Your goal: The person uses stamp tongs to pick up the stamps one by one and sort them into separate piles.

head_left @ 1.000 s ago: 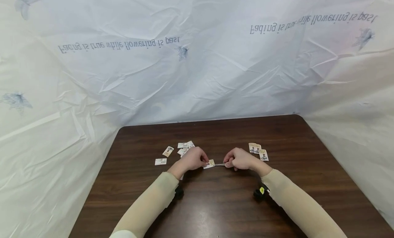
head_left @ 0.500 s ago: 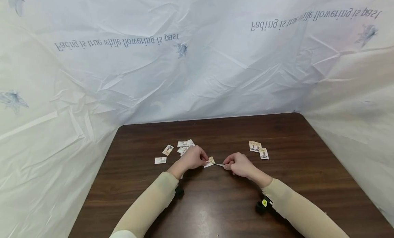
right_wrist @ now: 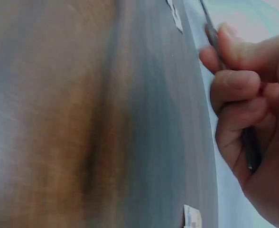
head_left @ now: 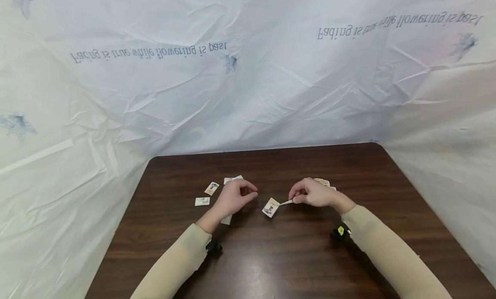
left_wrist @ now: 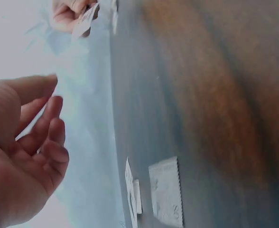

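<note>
My right hand (head_left: 314, 193) grips slim metal tweezers (head_left: 286, 202), and a small printed card (head_left: 271, 208) is at their tip. In the right wrist view, the fingers of my right hand (right_wrist: 253, 90) curl round the dark tool (right_wrist: 251, 149). My left hand (head_left: 234, 196) is off the card, to its left, with fingers loosely bent and nothing between them. The left wrist view shows this hand (left_wrist: 28, 137) with a gap between thumb and fingers, and the held card (left_wrist: 86, 21) by the right hand at the top.
Several small cards lie on the brown table (head_left: 255, 256), including a white one (head_left: 202, 201) and a tan one (head_left: 211, 188) at left. More cards (head_left: 322, 181) lie partly behind my right hand. White printed sheeting (head_left: 248, 118) surrounds the table's back and sides.
My left hand has let go of the card and moved left. My right hand has moved right and away from me, and the card at the tweezers' tip has shifted right and turned.
</note>
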The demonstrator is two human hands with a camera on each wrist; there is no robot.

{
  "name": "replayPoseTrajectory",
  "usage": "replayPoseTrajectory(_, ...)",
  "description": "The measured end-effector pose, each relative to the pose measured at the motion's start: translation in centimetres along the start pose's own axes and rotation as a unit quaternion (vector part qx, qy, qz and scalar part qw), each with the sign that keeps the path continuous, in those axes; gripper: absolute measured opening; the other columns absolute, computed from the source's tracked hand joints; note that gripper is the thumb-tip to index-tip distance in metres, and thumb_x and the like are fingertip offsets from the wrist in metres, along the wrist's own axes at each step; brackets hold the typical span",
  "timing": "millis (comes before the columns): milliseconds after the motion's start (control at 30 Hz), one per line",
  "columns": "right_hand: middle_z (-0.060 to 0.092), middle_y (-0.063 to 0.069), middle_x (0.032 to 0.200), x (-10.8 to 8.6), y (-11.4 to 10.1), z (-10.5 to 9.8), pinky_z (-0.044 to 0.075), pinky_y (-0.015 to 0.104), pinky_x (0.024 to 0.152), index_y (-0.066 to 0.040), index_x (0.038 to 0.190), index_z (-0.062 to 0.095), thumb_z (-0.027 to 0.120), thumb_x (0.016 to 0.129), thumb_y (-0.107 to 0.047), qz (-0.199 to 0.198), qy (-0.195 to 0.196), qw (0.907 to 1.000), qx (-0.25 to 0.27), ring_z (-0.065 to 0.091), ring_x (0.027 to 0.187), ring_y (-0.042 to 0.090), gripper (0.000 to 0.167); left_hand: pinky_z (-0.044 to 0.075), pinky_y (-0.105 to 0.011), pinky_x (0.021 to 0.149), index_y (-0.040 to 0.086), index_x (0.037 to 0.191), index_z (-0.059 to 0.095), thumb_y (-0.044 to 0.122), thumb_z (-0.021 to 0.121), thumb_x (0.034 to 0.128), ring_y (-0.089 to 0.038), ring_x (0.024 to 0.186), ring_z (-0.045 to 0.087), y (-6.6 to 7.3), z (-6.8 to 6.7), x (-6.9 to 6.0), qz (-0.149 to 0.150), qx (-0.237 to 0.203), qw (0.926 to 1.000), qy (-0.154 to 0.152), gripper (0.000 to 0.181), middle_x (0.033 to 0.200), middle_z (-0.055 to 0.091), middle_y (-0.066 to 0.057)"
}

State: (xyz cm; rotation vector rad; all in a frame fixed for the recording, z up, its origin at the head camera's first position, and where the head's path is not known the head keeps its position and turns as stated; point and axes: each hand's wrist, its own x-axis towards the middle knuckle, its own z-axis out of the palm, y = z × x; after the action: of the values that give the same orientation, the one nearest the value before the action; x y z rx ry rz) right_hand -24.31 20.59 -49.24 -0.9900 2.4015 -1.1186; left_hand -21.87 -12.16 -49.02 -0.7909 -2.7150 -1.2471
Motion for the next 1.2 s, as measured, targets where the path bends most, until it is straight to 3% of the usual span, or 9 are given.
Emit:
replayPoseTrajectory(133, 0.072, -0.004, 0.081, 1.1, 0.3, -0.9, 0.050, 0.025, 0.067, -0.010, 0.097, 0.080, 0.073, 0.095, 0.001, -0.014, -0.079, 0.9968, -0.008, 0.061, 0.071, 0.006, 0.014, 0.053, -0.028, 0.078, 0.012, 0.102, 0.083, 0.016, 0.085, 0.0947, -0.006, 0.084, 0.064, 0.3, 0.7, 0.1, 0.054, 0.031, 0.9970, -0.047, 0.009, 0.095, 0.073, 0.009)
replayPoseTrajectory(267, 0.071, -0.003, 0.078, 2.4, 0.4, -0.6, 0.049, 0.024, 0.065, -0.011, 0.095, 0.080, 0.072, 0.093, 0.001, -0.014, -0.125, 0.9920, -0.009, 0.059, 0.068, 0.005, 0.015, 0.053, -0.025, 0.085, 0.016, 0.101, 0.084, 0.018, 0.086, 0.0937, -0.005, 0.090, 0.066, 0.8, 1.9, 0.2, 0.112, 0.072, 0.9845, -0.115, 0.008, 0.096, 0.075, 0.010)
replayPoseTrajectory(367, 0.071, -0.003, 0.077, 3.0, 0.6, -0.3, 0.047, 0.023, 0.064, -0.011, 0.093, 0.080, 0.072, 0.092, 0.001, -0.007, -0.140, 0.9901, -0.009, 0.058, 0.067, 0.004, 0.015, 0.053, -0.024, 0.087, 0.019, 0.100, 0.084, 0.021, 0.086, 0.0944, -0.005, 0.092, 0.066, 1.2, 2.5, 0.2, 0.130, 0.105, 0.9753, -0.145, 0.007, 0.097, 0.074, 0.010)
replayPoseTrajectory(500, 0.069, -0.005, 0.075, 3.5, 0.8, 0.0, 0.045, 0.022, 0.062, -0.012, 0.092, 0.081, 0.071, 0.091, 0.001, 0.002, -0.151, 0.9884, -0.009, 0.055, 0.064, 0.003, 0.016, 0.051, -0.022, 0.084, 0.019, 0.104, 0.084, 0.023, 0.086, 0.0946, -0.004, 0.091, 0.064, 1.2, 3.1, 0.2, 0.115, 0.123, 0.9721, -0.163, 0.010, 0.100, 0.074, 0.011)
replayPoseTrajectory(867, 0.067, -0.002, 0.071, 3.5, 0.8, 0.5, 0.043, 0.023, 0.057, -0.013, 0.090, 0.081, 0.073, 0.092, 0.000, 0.018, -0.150, 0.9884, -0.015, 0.052, 0.058, 0.004, 0.016, 0.048, -0.017, 0.071, 0.019, 0.099, 0.084, 0.019, 0.089, 0.0896, 0.000, 0.078, 0.060, 1.6, 3.9, 0.4, 0.080, 0.118, 0.9664, -0.214, 0.011, 0.090, 0.070, 0.015)
replayPoseTrajectory(1033, 0.068, 0.000, 0.071, 3.5, 0.6, 0.6, 0.043, 0.023, 0.056, -0.012, 0.091, 0.081, 0.073, 0.092, 0.001, 0.021, -0.149, 0.9886, -0.009, 0.052, 0.057, 0.004, 0.015, 0.048, -0.017, 0.070, 0.018, 0.095, 0.083, 0.017, 0.091, 0.0867, 0.002, 0.074, 0.059, 1.5, 4.2, 0.4, 0.041, 0.109, 0.9688, -0.219, 0.012, 0.080, 0.068, 0.018)
replayPoseTrajectory(1200, 0.068, 0.002, 0.070, 3.5, 0.5, 0.5, 0.043, 0.023, 0.054, -0.011, 0.091, 0.081, 0.072, 0.092, 0.002, 0.026, -0.151, 0.9882, -0.009, 0.051, 0.055, 0.004, 0.015, 0.049, -0.017, 0.071, 0.018, 0.093, 0.083, 0.015, 0.092, 0.0859, 0.004, 0.073, 0.059, 1.5, 4.3, 0.5, 0.031, 0.097, 0.9708, -0.217, 0.012, 0.078, 0.066, 0.020)
